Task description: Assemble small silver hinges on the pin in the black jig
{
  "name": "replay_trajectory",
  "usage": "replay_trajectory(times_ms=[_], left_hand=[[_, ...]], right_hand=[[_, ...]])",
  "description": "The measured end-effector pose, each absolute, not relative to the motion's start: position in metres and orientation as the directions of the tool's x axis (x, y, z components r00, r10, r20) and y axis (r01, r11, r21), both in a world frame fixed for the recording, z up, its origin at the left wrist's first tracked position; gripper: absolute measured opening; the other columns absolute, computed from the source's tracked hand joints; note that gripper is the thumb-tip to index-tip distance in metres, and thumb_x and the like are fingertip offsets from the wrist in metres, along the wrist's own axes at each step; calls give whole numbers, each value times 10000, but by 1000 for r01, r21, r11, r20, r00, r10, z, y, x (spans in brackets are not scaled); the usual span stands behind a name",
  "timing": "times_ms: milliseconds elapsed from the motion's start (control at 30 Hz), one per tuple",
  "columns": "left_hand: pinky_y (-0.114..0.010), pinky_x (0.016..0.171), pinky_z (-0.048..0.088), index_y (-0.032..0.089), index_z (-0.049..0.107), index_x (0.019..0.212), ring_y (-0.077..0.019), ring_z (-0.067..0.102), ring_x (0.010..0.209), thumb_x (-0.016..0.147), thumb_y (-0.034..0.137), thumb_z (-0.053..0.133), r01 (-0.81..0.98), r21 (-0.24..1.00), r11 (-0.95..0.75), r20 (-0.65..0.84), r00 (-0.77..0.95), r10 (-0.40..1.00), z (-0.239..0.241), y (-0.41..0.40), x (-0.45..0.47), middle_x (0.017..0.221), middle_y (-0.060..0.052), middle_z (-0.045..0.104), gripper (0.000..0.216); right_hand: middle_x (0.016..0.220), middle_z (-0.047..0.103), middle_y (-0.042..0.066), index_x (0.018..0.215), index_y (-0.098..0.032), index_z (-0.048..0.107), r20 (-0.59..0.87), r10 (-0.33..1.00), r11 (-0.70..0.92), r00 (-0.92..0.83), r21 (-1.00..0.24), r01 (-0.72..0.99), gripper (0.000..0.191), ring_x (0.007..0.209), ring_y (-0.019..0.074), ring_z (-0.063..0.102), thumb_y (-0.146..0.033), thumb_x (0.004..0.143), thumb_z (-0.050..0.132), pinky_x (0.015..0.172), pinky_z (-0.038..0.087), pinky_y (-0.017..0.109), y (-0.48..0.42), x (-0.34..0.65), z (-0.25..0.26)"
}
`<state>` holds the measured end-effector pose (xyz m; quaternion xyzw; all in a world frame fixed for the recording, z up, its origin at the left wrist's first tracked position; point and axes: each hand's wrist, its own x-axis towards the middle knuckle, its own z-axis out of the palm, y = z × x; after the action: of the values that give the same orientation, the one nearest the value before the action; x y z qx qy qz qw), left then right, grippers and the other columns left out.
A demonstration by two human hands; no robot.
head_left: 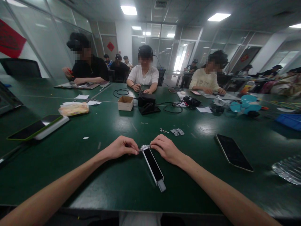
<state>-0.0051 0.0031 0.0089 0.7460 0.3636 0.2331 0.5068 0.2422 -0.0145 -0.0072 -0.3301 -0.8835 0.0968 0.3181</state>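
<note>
A long, narrow device with a black face and pale edges [153, 164] lies aslant on the green table [113, 185]. Its near end has a grey block; a silvery fitting [145, 147] sits across its far end. At the left side of that fitting, the fingertips of my left hand [122, 147] are pinched together. My right hand [166, 149] pinches at the opposite side. What either hand holds is too small to make out. Beyond my right hand lie several small metal rings [164, 130] and several flat grey metal pieces [177, 131].
A phone [234, 152] and a clear ribbed plastic item [288, 169] lie to the right. On the left are a green-edged tablet [35, 127] and a plastic packet [74, 109]. A small box [125, 103] and black stand [147, 103] stand ahead. Several people sit across the table.
</note>
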Motion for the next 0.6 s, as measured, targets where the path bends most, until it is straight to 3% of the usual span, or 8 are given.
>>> replay_trajectory(times_ms=[200, 333, 600], left_hand=[[-201, 535, 428, 133, 662, 745, -107, 573, 586, 643, 276, 762, 243, 961, -132, -34, 578, 815, 7, 3, -5, 678, -9, 677, 201], [-223, 605, 451, 132, 630, 724, -109, 587, 607, 612, 272, 790, 206, 969, -140, 5, 548, 837, 4, 3, -3, 648, 12, 655, 240], [-212, 554, 413, 120, 634, 708, -101, 539, 570, 609, 307, 795, 264, 942, -207, 38, 530, 847, 2, 2, -3, 628, 13, 622, 265]], right_hand=[[857, 620, 83, 902, -151, 646, 554, 606, 790, -571, -340, 510, 210, 799, 188, 538, -218, 950, 453, 726, 474, 333, -15, 242, -6], [857, 621, 87, 911, -144, 649, 569, 582, 806, -581, -310, 504, 220, 795, 189, 530, -218, 953, 445, 717, 475, 333, -15, 243, -7], [860, 625, 88, 917, -153, 654, 581, 550, 827, -600, -278, 489, 212, 804, 191, 537, -207, 949, 451, 717, 482, 338, -15, 244, -7]])
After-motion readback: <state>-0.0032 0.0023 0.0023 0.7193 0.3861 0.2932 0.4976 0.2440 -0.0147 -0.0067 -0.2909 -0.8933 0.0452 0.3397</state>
